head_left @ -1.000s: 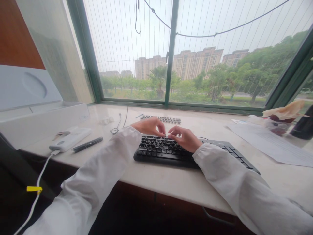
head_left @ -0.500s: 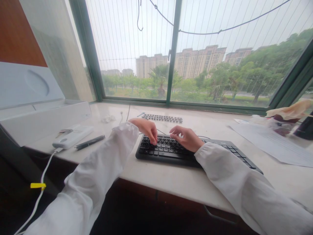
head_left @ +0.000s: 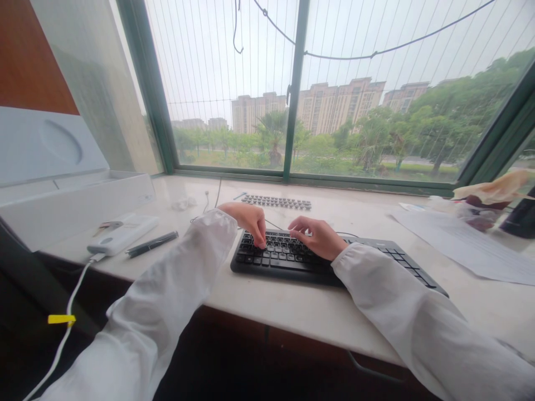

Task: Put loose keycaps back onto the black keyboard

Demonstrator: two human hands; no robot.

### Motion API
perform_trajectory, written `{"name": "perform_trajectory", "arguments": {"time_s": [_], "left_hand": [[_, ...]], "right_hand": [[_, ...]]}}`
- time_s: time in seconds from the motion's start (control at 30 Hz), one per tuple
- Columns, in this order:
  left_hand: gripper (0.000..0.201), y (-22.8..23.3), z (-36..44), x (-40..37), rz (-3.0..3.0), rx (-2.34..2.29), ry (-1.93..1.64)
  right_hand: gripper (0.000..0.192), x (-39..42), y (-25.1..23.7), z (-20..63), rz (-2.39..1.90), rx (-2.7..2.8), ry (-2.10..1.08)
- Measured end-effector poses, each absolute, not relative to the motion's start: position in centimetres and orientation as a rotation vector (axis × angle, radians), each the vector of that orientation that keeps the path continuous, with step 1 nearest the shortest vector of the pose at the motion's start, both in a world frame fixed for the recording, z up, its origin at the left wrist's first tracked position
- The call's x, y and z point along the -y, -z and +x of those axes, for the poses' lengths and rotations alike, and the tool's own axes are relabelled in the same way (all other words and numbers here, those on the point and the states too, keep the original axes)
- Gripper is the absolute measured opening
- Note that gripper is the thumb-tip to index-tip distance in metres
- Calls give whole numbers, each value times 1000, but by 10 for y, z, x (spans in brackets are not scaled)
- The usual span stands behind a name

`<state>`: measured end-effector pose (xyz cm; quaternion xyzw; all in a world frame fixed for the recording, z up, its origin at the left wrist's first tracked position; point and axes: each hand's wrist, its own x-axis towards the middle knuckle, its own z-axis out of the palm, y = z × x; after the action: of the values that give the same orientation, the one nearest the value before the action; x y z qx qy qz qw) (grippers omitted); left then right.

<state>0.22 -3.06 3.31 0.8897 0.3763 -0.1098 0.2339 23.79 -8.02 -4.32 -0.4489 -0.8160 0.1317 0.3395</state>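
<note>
Both hands worked over a black keyboard (head_left: 334,259) on the pale stone ledge (head_left: 292,312) beneath the window.

The keyboard probably handled as a light, stiff plastic slab, its small clip-on keycaps easy to scatter, so a hold at the two short ends or under the front edge seemed safest. It looked matte black and full-sized with pale legends, running from 9 o'clock toward 4 o'clock across the ledge. The left hand (head_left: 249,220) curled downward with its fingers bunched close, tips touching keys at the board's 10 o'clock end; the right hand (head_left: 318,238) hovered at centre, fingers bent and slightly apart, gripping nothing visible. A row of loose keycaps (head_left: 276,201) lay at 12 o'clock, well apart; a pen (head_left: 151,244) and white power bank (head_left: 122,235) lay at 9 o'clock.
</note>
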Motion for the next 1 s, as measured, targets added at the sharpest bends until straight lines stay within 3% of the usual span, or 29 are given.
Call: {"name": "perform_trajectory", "arguments": {"time_s": [1.0], "left_hand": [[37, -30, 2, 26, 2450, -984, 243]], "right_hand": [[12, 85, 41, 234, -1134, 2180, -308]]}}
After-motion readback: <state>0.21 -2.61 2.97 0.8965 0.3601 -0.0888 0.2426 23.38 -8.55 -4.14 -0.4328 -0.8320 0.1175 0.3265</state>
